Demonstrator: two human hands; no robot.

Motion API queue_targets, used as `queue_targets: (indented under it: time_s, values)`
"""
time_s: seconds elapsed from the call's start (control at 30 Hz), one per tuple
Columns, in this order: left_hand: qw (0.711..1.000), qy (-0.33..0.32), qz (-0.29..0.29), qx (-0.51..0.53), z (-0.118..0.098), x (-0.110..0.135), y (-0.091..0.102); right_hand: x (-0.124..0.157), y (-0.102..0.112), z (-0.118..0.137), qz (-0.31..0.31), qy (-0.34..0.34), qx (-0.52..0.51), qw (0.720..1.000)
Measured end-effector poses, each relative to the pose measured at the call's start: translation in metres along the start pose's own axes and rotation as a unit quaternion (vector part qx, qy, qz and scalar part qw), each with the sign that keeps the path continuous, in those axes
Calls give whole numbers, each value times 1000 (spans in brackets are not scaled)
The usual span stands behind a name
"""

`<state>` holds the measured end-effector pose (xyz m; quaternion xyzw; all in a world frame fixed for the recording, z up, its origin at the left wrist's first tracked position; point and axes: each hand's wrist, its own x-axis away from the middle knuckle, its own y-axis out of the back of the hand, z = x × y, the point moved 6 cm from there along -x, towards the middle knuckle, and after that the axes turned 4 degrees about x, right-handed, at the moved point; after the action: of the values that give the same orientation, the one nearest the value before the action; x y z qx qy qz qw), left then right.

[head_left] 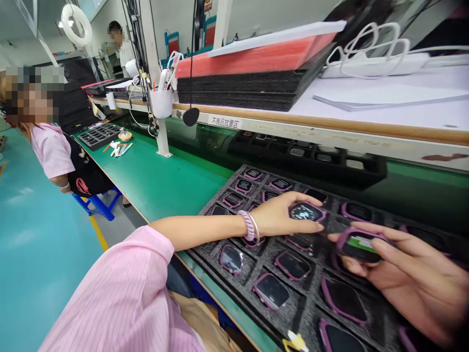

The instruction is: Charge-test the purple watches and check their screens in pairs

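Observation:
A black foam tray (315,278) lies on the green bench and holds several purple-rimmed smartwatch bodies in its pockets. My left hand (282,215) reaches across it, with fingers and thumb pinched round a lit watch body (306,211) just over the tray. At the right, my right hand (410,274) grips another watch body (357,244) whose screen shows green. Dark-screened watches such as one near the front (271,291) sit in the pockets below both hands.
A raised shelf (330,122) with stacked black foam, a red sheet and white cables runs along the back. A second black tray (311,156) sits under it. A person in pink (51,146) sits at the left; another stands far back.

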<state>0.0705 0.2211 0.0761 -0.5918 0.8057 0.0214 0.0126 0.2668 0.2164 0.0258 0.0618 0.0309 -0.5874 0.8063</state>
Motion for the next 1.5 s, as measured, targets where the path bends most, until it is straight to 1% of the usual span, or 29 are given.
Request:
queue_targets:
  time_s: [0.07, 0.1, 0.2, 0.3, 0.37, 0.43, 0.53, 0.63, 0.8, 1.23, 1.5]
  values:
    - [997, 41, 7, 69, 2, 1, -4, 1, -4, 12, -26, -41, -28, 998]
    - [994, 60, 11, 91, 1, 2, -5, 2, -8, 19, -29, -54, -41, 997]
    - [986, 100, 16, 134, -7, 6, -8, 6, -20, 37, -16, -69, -88, 994]
    - [975, 113, 15, 192, -14, 6, -7, 7, -26, 47, -7, -59, -122, 991]
    - [973, 101, 27, 207, -16, 4, -7, 6, -26, 50, -8, -47, -133, 990]
    - [975, 74, 32, 205, -18, 2, -6, 4, -24, 51, -9, -34, -142, 989]
    - [983, 35, 47, 175, -20, 2, -6, 3, -22, 53, -6, -17, -154, 988]
    - [988, 10, 58, 140, -22, 3, -6, 3, -22, 55, 0, -6, -159, 987]
    - [992, 6, 61, 111, -22, 2, -6, 5, -24, 58, 14, 0, -152, 988]
    - [992, 8, 58, 108, -24, 0, -8, 5, -25, 59, 47, 14, -157, 986]
    - [992, -9, 55, 109, -24, 1, -8, 3, -23, 55, 36, 41, -150, 987]
